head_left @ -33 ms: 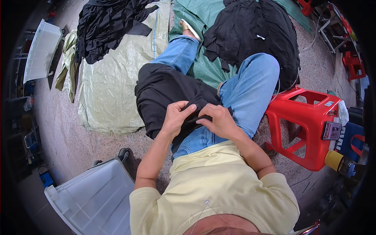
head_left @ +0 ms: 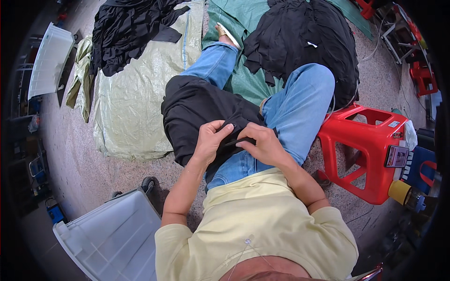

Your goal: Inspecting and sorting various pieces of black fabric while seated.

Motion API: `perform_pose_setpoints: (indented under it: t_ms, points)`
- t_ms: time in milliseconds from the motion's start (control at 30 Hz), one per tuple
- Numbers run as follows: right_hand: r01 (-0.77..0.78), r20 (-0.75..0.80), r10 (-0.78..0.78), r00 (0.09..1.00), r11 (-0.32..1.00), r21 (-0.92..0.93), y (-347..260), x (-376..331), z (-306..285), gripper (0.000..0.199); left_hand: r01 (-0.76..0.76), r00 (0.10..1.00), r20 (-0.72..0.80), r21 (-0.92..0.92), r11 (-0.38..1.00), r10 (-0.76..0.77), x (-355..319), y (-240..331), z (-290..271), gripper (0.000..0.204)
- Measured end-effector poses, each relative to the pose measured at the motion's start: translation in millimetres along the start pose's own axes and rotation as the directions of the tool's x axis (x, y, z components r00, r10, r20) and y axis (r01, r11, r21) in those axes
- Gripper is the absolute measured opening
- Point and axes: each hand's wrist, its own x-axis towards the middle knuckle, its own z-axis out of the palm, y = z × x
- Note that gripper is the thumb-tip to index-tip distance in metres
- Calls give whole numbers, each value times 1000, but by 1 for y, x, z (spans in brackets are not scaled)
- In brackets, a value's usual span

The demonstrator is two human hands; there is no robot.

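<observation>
A black cloth [head_left: 190, 112] lies bunched across my lap and my left thigh, over blue jeans. My left hand [head_left: 210, 139] pinches a fold of it between thumb and fingers. Just to the right, my right hand [head_left: 263, 144] is closed on the same cloth, its thumb pointing left under the curled fingers. A dark edge of the fabric runs between the two hands, which are a small gap apart. What exactly lies under the fingertips is too small to make out.
Black cloth heaps lie ahead: one [head_left: 126, 37] on a pale woven sheet [head_left: 133, 112], another [head_left: 300, 42] on a green sheet [head_left: 229, 16]. On my right stands a red stool [head_left: 335, 133] with a phone [head_left: 396, 156] and bottle [head_left: 415, 199] beside it. A white bin [head_left: 112, 234] sits lower left.
My right hand has shifted very slightly at the cloth. Everything else looks the same.
</observation>
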Motion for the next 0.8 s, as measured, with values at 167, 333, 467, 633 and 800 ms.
perform_pose_setpoints:
  t_ms: [167,333,467,633,800]
  points:
    - [46,-175,-19,984,987,155,-11,3,0,17,-119,991,-42,207,971,130,-5,-4,1,10]
    - [77,-251,-59,966,995,60,-9,1,10,18,-48,997,-58,-57,997,44,-9,-4,-3,9]
    - [146,-245,-150,958,989,-36,-10,-1,11,19,-36,999,25,65,997,35,-7,-7,-12,9]
    - [161,-253,-176,951,984,-78,-14,2,8,19,-18,999,-32,-4,1000,18,-8,-6,-4,11]
    - [140,-243,-154,958,987,-76,-11,-1,11,19,-111,993,66,220,969,98,-10,-3,-10,12]
